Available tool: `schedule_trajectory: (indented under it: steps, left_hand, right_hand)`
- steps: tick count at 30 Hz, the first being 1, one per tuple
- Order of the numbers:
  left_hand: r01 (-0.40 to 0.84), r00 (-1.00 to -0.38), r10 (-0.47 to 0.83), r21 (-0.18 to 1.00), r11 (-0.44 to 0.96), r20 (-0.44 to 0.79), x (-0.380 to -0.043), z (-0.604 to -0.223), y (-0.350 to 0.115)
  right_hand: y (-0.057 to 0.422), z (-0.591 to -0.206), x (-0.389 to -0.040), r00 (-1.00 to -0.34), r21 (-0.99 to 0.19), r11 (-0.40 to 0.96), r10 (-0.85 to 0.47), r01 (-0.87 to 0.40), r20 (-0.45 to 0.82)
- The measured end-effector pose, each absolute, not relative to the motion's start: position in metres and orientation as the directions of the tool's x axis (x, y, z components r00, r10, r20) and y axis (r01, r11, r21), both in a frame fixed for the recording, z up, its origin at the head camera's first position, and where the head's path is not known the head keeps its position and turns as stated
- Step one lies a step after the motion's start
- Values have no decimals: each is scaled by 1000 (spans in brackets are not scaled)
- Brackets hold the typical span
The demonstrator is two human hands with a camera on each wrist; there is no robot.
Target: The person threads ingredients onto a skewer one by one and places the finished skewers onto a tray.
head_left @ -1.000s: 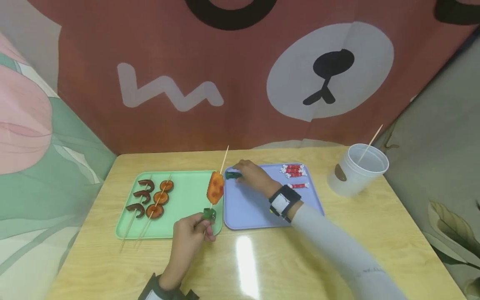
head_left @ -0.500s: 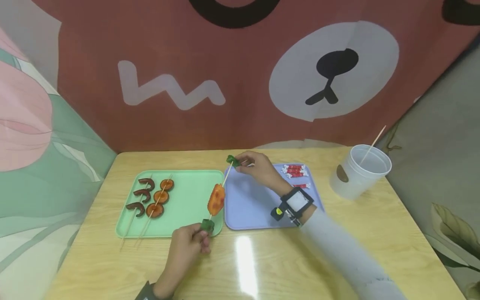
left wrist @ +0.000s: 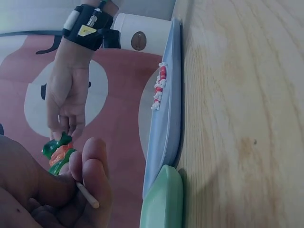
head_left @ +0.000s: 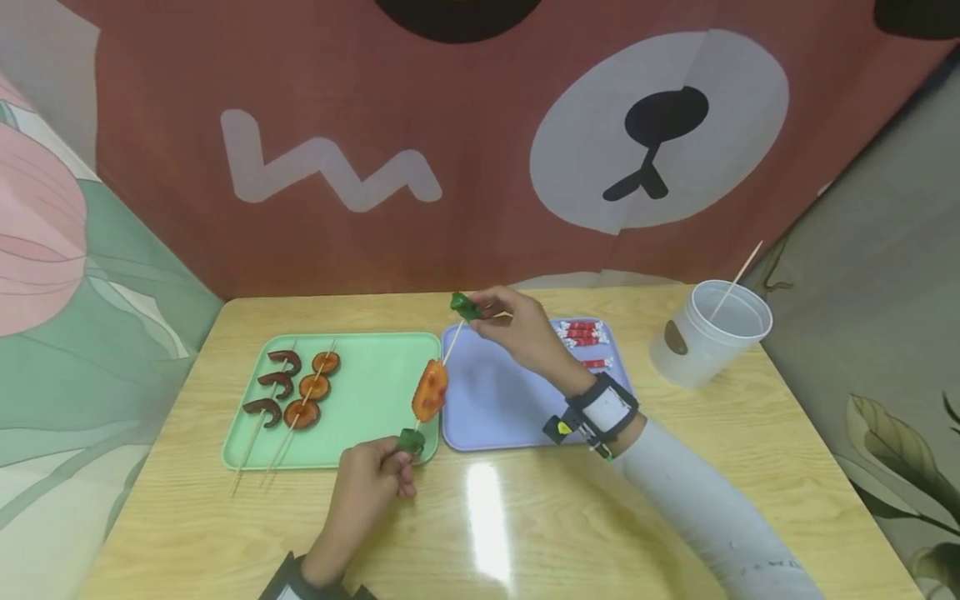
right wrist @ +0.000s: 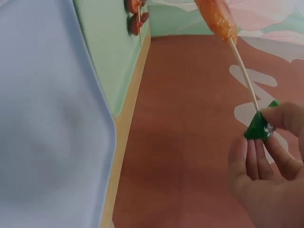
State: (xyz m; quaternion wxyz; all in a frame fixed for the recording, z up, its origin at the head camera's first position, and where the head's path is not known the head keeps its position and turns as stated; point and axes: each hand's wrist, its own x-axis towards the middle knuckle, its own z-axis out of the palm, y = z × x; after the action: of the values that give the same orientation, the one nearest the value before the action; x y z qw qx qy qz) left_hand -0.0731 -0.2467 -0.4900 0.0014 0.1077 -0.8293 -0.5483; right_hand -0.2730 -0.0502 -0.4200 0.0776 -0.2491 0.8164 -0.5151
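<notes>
Above the trays, my left hand [head_left: 367, 482] grips a wooden skewer [head_left: 453, 343] near its lower end; in the left wrist view the blunt skewer end [left wrist: 89, 195] pokes out between the fingers. Threaded on it are a glossy green piece [head_left: 410, 442] by my left fingers and an orange-brown, wing-shaped food piece [head_left: 430, 392] above that. My right hand [head_left: 525, 333] pinches another green piece [right wrist: 258, 127] between thumb and fingers, right at the skewer's upper tip. The right wrist view shows the tip meeting this piece.
The light green tray [head_left: 375, 392] at left bears a skewer of dark curled pieces [head_left: 276, 380] and one of round brown slices [head_left: 315, 388]. A lilac tray [head_left: 487, 400] beside it has several red-and-white wrapped pieces [head_left: 582, 329]. At right, a translucent bucket [head_left: 693, 346] holds a skewer.
My right hand has lifted the green piece off the lilac tray and brought it to the skewer's tip. My left hand has shifted slightly down and left with the skewer.
</notes>
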Motion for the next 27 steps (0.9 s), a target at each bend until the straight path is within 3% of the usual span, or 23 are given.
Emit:
schedule_trajectory:
  steps: [8, 27]
  left_hand:
    - [-188, -973, -195, 906, 380, -121, -73, -489, -246]
    - [-191, -975, -182, 904, 383, -129, -71, -489, -242]
  right_hand:
    - [-46, -421, -275, -877, -850, 380, -447, -365, 177]
    - [-50, -425, -268, -840, -745, 445, -463, -497, 284]
